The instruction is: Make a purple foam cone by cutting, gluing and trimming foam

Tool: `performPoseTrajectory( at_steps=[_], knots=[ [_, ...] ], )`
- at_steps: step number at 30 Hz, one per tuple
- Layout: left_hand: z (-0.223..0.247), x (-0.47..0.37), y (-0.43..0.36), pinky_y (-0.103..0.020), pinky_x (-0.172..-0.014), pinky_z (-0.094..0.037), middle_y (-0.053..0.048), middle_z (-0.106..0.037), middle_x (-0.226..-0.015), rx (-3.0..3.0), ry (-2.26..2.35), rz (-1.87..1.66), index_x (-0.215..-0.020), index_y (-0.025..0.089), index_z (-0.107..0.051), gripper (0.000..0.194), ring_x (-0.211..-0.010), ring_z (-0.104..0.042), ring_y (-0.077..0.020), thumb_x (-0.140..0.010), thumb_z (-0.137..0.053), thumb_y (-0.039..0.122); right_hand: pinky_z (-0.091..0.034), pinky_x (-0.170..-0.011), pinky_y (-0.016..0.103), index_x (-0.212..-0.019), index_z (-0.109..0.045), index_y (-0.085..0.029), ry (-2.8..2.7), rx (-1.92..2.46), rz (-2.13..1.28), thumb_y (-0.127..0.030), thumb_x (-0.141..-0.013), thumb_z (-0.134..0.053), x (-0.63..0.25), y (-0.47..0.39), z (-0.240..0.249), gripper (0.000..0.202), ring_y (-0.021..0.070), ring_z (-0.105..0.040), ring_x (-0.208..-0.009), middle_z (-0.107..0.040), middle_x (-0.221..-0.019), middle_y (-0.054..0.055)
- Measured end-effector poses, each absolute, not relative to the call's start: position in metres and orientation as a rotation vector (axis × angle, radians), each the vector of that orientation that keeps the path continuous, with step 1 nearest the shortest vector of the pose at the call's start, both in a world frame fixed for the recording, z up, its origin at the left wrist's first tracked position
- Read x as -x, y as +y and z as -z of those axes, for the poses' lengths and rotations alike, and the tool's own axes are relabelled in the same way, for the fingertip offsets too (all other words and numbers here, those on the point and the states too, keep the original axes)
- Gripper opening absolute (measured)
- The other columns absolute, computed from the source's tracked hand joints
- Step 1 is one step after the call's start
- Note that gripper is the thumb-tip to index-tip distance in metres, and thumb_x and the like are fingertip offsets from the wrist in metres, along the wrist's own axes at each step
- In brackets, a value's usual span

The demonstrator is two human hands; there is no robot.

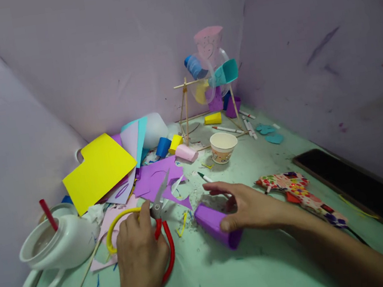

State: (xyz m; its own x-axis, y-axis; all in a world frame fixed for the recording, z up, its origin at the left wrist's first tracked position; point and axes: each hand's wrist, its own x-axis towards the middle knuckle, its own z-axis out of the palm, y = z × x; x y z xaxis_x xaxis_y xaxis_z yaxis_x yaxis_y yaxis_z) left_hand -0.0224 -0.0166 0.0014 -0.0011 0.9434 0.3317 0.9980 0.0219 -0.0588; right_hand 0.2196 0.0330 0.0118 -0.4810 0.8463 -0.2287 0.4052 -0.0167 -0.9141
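Note:
Open scissors [157, 208] with one yellow and one red handle lie under my left hand [139, 252], whose fingers are closed on them, blades pointing away. My right hand [244, 207] is curved around a small purple paper cup [212, 224] lying on its side, thumb on its near end and fingers raised apart above it. Purple paper [157, 180] with cut-out parts lies beyond the scissors. A white paper cup [224, 148] with a printed band stands behind my right hand, near a green-tipped marker [204, 177].
A stick-framed wheel [204, 81] with coloured cups stands at the back. Yellow paper [100, 171] and a white teapot-shaped vessel [66, 244] are on the left. A floral glue gun [303, 194] and a black phone [352, 182] lie right on the green table [268, 271].

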Motion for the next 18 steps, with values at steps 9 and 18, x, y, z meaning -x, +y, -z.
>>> performPoseTrajectory(
  at_steps=[9,18],
  knots=[
    [0.008,0.013,-0.022,-0.036,-0.072,-0.043,-0.011,-0.057,-0.089,1.935,-1.939,0.41,-0.12,0.01,-0.053,0.043,-0.085,-0.053,-0.0271,-0.078,-0.053,0.018,-0.046,-0.077,0.04,-0.094,-0.072,-0.013,-1.83,1.407,-1.162,-0.046,-0.071,-0.063,-0.191,0.041,-0.027,0.041,0.0286,-0.062,-0.09,-0.07,-0.1,0.013],
    [0.011,0.012,-0.022,-0.039,-0.074,-0.04,-0.014,-0.054,-0.093,1.769,-1.996,0.142,-0.129,0.008,-0.048,0.054,-0.092,-0.05,-0.031,-0.074,-0.048,0.009,-0.042,-0.052,0.024,-0.06,-0.066,-0.016,-1.884,1.423,-1.209,-0.026,-0.07,-0.063,-0.173,0.045,-0.054,0.014,0.0129,-0.054,-0.053,-0.063,-0.055,0.0]
  ],
)
